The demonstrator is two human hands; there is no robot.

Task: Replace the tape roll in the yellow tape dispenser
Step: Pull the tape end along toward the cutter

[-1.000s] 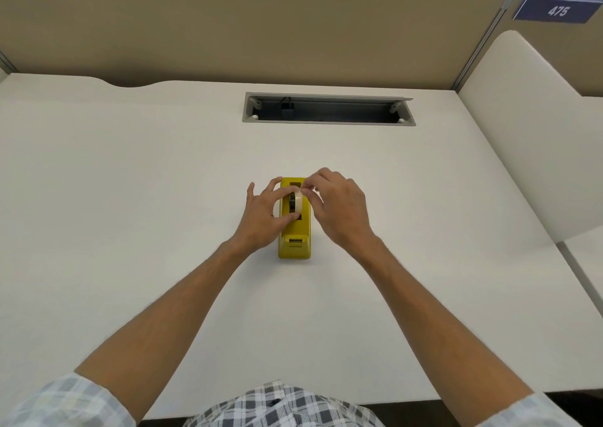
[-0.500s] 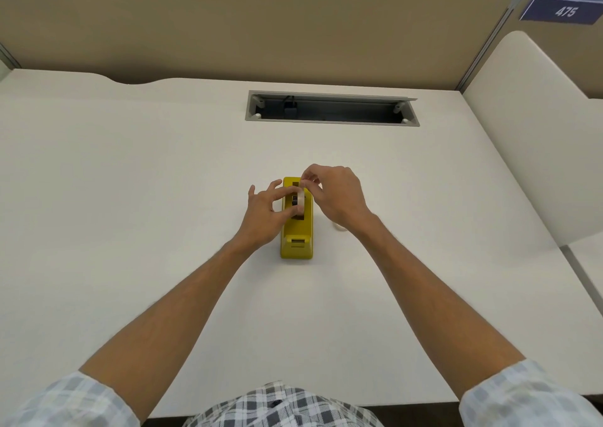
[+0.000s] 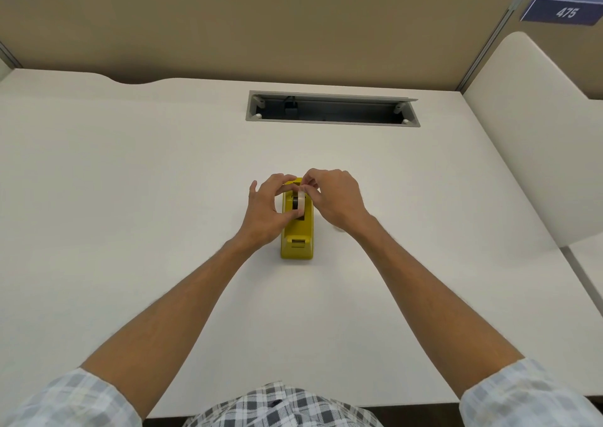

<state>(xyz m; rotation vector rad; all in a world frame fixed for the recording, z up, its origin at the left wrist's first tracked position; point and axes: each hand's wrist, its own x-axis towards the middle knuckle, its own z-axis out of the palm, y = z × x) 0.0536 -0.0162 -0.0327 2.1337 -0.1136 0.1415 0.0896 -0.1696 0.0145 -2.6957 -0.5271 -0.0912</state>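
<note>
**Two hands at one yellow tape dispenser on a pale tabletop**

A head-worn camera looks down on a cream tabletop (image 3: 130, 198). Two bare forearms reach forward from two rolled checked sleeves at the bottom edge.

On the left, the left hand (image 3: 264, 212) is curled around one white tape roll (image 3: 301, 204), thumb on the near side and fingers over the far side, gripping it. The roll stands on edge with a dark core at its centre, sitting in or just above the dispenser's cradle; which of the two cannot be told.

In the middle stands one yellow tape dispenser (image 3: 297, 242), lengthwise toward the viewer, with its cutter end nearest the person. It rests on the tabletop roughly midway between the near edge and the far edge.

On the right, the right hand (image 3: 336, 199) is bent at the knuckles, its fingertips (image 3: 310, 186) pinching at the top of the roll. Whether they hold the roll itself or a loose end of tape cannot be told.

Farther back, one long grey cable slot (image 3: 332, 123) is set into the tabletop. Behind it runs a tan partition (image 3: 261, 28). At the far right hangs one dark sign (image 3: 563, 12) reading 475, and one cream side panel (image 3: 535, 139) rises beside the tabletop.
</note>
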